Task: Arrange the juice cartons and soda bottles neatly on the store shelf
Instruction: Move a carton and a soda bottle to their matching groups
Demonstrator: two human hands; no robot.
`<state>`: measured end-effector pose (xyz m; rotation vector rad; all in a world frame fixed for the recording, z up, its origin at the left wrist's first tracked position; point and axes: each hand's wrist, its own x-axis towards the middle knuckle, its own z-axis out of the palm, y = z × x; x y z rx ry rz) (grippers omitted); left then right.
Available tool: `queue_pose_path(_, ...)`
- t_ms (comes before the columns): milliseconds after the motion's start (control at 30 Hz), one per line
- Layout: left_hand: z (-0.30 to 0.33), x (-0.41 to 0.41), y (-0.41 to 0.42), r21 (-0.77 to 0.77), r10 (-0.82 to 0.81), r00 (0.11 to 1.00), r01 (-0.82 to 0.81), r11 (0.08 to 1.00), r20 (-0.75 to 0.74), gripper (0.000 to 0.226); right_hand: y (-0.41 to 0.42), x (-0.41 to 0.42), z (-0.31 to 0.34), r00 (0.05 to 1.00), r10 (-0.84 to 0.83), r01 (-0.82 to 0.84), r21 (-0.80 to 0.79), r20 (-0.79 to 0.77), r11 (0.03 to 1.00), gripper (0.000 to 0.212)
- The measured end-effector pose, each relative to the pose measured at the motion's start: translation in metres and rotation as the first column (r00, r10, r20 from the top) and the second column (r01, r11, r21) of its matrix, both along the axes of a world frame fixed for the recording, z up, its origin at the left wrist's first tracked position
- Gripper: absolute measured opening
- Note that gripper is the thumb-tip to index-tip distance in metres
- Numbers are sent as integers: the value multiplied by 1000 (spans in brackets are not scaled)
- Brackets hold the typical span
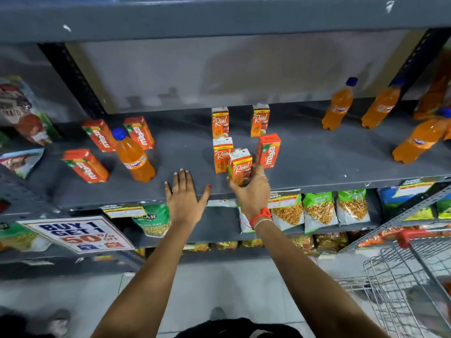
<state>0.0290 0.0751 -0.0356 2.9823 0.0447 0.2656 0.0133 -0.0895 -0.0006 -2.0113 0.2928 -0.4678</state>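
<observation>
The right hand (253,191) has its grip closed around a Real carton (240,170), fingers wrapped behind it and thumb at its left edge, holding it upright at the front of the grey shelf (185,145). Whether the carton's base touches the shelf cannot be told. The left hand (183,198) lies flat, fingers spread wide, palm down on the shelf's front edge, holding nothing.

Four Real cartons show in all: the held one, one just behind and left of it (222,154), and two further back standing apart (220,122) (260,120). Four Maaza cartons show: one upright just right of the held carton (268,150), and three leaning at the left, two at the rear (98,134) (139,132) and one nearer the front (85,165).

Fanta bottles: one stands at the left (133,154), between the Maaza cartons. At the right, two stand near the back (338,104) (383,106) and one sits nearer the front (418,140); more orange bottles crowd the far right edge, too cut off to count.

Below, snack bags (318,211) fill the lower shelf, and a wire trolley (400,276) stands at lower right.
</observation>
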Motion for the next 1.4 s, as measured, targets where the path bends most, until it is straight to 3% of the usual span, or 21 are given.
queue_pose_path(200,-3,-1,2,-37,-23,999,24,999,25,81,6,-2,-3,999,18,-19,31,26,999,60)
queue_pose_path(300,-3,-2,3,-32,-35,999,36,999,32,80,0,-6,-3,992,87,-108,273,89,956,61)
queue_pose_path(400,-3,-2,4,-27,-47,998,48,998,45,77,-14,-8,4,980,-118,45,403,158,914,43)
queue_pose_path(500,-3,-3,3,-39,-48,997,50,998,55,76,-33,12,9,961,-242,195,299,130,934,47)
queue_pose_path(633,-2,-3,3,-35,-44,998,45,998,38,78,-45,41,9,981,-190,184,142,30,973,70)
queue_pose_path(900,3,-3,2,-34,-25,1000,25,999,10,78,-57,43,8,984,-178,180,78,-32,981,47)
queue_pose_path(1167,5,-11,11,-23,-7,1000,7,1000,16,77,-49,-11,7,954,-298,299,96,-25,950,48)
queue_pose_path(1400,1,-37,49,-70,31,998,-27,997,52,71,3,-45,-5,982,-189,188,20,15,982,51)
